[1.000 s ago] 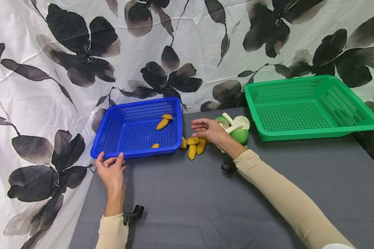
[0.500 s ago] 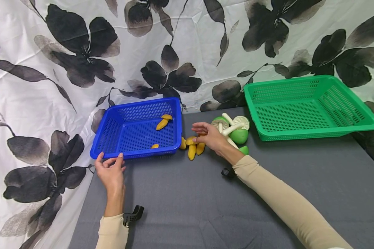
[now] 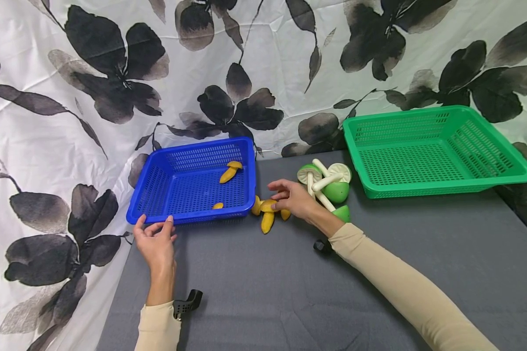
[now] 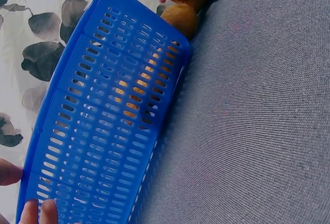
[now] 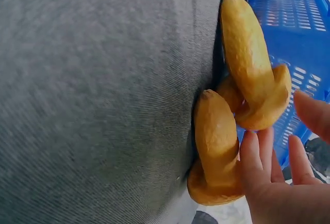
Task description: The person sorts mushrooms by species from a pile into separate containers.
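Observation:
My left hand (image 3: 155, 225) holds the near rim of the blue basket (image 3: 202, 215), thumb and fingers (image 4: 36, 211) on its left corner. Two yellow toy mushrooms (image 3: 230, 171) lie inside it. My right hand (image 3: 278, 192) reaches over a small heap of yellow mushrooms (image 3: 268, 220) on the grey table just right of the basket. Its fingers (image 5: 258, 162) lie straight against one mushroom (image 5: 216, 136), and the thumb stays off it. A second mushroom (image 5: 250, 69) leans against the basket's wall (image 5: 289, 7).
Green and white toy mushrooms (image 3: 334, 190) sit in a pile right of my right hand. A green basket (image 3: 435, 187) stands at the back right. A flowered cloth hangs behind and to the left. The table's left edge runs beside my left arm.
My right hand has come down and leftwards onto the yellow mushrooms, nudging them slightly. The left hand and the blue basket have stayed still.

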### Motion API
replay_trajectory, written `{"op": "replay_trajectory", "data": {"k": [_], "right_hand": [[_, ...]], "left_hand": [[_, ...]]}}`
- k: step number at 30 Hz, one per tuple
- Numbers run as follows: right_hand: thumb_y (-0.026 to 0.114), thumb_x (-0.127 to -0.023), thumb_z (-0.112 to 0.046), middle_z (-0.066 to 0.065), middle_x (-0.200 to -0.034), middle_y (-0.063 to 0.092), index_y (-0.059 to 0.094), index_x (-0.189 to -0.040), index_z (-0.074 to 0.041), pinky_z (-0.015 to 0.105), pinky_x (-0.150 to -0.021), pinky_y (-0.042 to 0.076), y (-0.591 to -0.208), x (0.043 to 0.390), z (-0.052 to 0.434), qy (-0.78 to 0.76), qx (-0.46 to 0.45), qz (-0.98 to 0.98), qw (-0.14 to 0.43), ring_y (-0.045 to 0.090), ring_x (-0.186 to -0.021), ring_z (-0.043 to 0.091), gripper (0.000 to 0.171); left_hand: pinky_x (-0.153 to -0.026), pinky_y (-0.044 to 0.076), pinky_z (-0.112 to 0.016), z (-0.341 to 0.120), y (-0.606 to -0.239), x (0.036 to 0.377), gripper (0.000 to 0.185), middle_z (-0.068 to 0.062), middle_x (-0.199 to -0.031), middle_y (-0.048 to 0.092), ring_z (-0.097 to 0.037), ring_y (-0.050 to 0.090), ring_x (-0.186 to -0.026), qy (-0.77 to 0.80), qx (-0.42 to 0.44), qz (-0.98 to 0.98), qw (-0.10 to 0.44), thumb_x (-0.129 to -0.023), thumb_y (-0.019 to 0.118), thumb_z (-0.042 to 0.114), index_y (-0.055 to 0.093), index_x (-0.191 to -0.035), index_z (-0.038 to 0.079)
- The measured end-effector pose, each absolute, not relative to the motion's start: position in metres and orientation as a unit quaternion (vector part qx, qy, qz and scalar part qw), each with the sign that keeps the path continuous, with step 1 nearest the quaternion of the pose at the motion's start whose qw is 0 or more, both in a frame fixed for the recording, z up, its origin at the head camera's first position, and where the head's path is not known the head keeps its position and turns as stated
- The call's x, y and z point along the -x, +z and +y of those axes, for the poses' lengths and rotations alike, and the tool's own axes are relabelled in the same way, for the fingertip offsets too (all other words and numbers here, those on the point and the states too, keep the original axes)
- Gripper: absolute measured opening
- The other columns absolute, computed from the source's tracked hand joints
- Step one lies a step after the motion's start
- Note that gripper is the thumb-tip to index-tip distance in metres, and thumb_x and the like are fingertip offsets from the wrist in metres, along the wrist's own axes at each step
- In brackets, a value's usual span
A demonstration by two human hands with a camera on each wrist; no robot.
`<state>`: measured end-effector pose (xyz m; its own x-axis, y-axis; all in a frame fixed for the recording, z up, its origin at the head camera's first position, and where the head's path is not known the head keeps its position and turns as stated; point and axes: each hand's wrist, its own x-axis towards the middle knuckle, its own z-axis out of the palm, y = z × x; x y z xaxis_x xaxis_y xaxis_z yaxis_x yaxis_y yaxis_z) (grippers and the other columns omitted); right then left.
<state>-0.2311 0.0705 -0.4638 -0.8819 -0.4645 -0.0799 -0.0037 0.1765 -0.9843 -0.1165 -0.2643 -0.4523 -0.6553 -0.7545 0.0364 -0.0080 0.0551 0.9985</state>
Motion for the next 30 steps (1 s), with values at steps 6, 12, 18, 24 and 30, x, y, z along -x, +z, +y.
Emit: {"op": "replay_trajectory", "data": {"k": [6, 12, 18, 24, 30], "right_hand": [[0.075, -0.087, 0.006, 0.024, -0.14, 0.057, 0.055, -0.137, 0.006, 0.043, -0.105, 0.05, -0.467, 0.226, 0.067, -0.562, 0.206, 0.784, 0.165, 0.057, -0.129, 0.037, 0.054], [0.085, -0.084, -0.016, 0.012, -0.121, 0.069, 0.064, -0.129, -0.001, 0.042, -0.099, 0.051, -0.47, 0.222, 0.061, -0.409, 0.256, 0.873, 0.078, 0.063, -0.111, 0.027, 0.051], [0.087, -0.083, -0.02, 0.009, -0.117, 0.071, 0.068, -0.124, -0.004, 0.041, -0.097, 0.051, -0.471, 0.22, 0.057, -0.382, 0.26, 0.886, 0.049, 0.064, -0.107, 0.024, 0.048], [0.087, -0.083, -0.017, 0.007, -0.115, 0.068, 0.069, -0.124, -0.007, 0.039, -0.091, 0.053, -0.471, 0.222, 0.061, -0.443, 0.238, 0.862, 0.06, 0.063, -0.103, 0.023, 0.046], [0.083, -0.086, -0.012, 0.01, -0.124, 0.061, 0.066, -0.131, -0.006, 0.033, -0.081, 0.053, -0.472, 0.225, 0.068, -0.526, 0.224, 0.815, 0.098, 0.06, -0.101, 0.024, 0.048]], "left_hand": [[-0.061, 0.059, -0.022, -0.264, -0.453, 0.116, 0.076, -0.004, -0.101, 0.059, -0.016, 0.067, -0.078, -0.622, -0.287, -0.663, 0.302, -0.09, 0.08, 0.021, 0.035, -0.152, 0.016], [-0.061, 0.059, -0.022, -0.264, -0.453, 0.116, 0.077, -0.005, -0.102, 0.058, -0.013, 0.067, -0.077, -0.626, -0.285, -0.66, 0.301, -0.09, 0.08, 0.022, 0.034, -0.152, 0.016], [-0.063, 0.06, -0.023, -0.265, -0.454, 0.117, 0.078, -0.005, -0.103, 0.058, -0.019, 0.069, -0.082, -0.625, -0.284, -0.663, 0.297, -0.09, 0.08, 0.023, 0.034, -0.153, 0.017], [-0.064, 0.06, -0.023, -0.264, -0.454, 0.117, 0.079, -0.004, -0.103, 0.058, -0.021, 0.069, -0.085, -0.622, -0.286, -0.668, 0.292, -0.09, 0.08, 0.024, 0.033, -0.153, 0.018], [-0.063, 0.059, -0.023, -0.265, -0.452, 0.117, 0.078, -0.004, -0.101, 0.058, -0.014, 0.068, -0.078, -0.625, -0.286, -0.662, 0.298, -0.09, 0.08, 0.022, 0.034, -0.152, 0.016]]}}
